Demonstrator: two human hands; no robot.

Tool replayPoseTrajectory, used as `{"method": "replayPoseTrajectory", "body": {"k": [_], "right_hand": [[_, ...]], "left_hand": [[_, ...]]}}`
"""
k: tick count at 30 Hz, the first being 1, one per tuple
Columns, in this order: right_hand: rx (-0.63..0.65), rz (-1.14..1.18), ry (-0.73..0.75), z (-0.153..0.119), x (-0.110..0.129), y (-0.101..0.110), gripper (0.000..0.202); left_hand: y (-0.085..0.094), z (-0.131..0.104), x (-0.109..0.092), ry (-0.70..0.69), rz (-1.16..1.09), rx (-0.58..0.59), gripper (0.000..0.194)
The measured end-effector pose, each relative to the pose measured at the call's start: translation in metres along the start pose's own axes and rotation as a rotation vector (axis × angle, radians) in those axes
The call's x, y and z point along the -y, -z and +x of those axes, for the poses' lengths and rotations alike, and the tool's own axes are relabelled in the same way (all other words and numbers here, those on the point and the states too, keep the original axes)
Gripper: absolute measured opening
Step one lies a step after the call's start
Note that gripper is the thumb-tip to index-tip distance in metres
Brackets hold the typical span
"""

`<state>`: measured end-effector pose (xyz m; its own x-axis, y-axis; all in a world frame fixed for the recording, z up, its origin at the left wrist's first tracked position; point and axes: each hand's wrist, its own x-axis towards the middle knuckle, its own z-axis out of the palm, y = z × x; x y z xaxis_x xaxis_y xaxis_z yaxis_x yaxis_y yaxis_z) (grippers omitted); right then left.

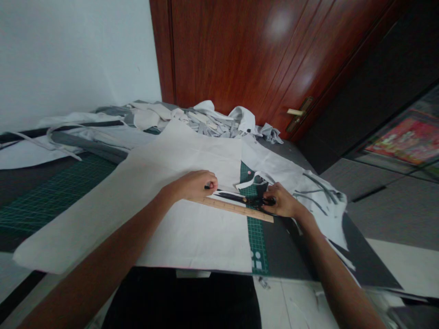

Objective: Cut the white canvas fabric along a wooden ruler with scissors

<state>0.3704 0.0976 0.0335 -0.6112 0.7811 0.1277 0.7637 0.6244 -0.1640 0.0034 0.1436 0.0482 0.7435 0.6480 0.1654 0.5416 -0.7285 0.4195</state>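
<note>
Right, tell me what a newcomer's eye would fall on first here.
Probably the big reddish-brown door, filling the top middle of the view. Below it, pale cloth spreads over the dark table, a wooden ruler lying mostly on top. Right of centre, the right hand grips black scissors beside the ruler.

Bare hands (pixel 196 184) and forearms (pixel 120 253), black lower clothing (pixel 181 301)

Black scissors (pixel 236 198) are in the right hand (pixel 281 201), blades aimed at the left hand (pixel 196 183). Wooden ruler (pixel 236 209) is lying just on the wearer's side of the blades, kinda slanted. Big off-white cloth (pixel 206 240) is spread under the left hand, which's pinching some small dark thing (pixel 207 187), mostly hidden.
</note>
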Motion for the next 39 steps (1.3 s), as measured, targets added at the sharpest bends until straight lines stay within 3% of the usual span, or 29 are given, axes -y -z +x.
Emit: {"method": "replayPoseTrajectory", "body": {"k": [13, 39], "right_hand": [[-0.029, -0.007, 0.018, 0.004, 0.004, 0.001, 0.026], [-0.032, -0.039, -0.010, 0.006, 0.006, -0.007, 0.032]], "left_hand": [[0.003, -0.001, -0.006, 0.009, 0.014, -0.007, 0.011], [-0.005, 0.001, 0.007, -0.021, 0.032, -0.012, 0.015]]}}
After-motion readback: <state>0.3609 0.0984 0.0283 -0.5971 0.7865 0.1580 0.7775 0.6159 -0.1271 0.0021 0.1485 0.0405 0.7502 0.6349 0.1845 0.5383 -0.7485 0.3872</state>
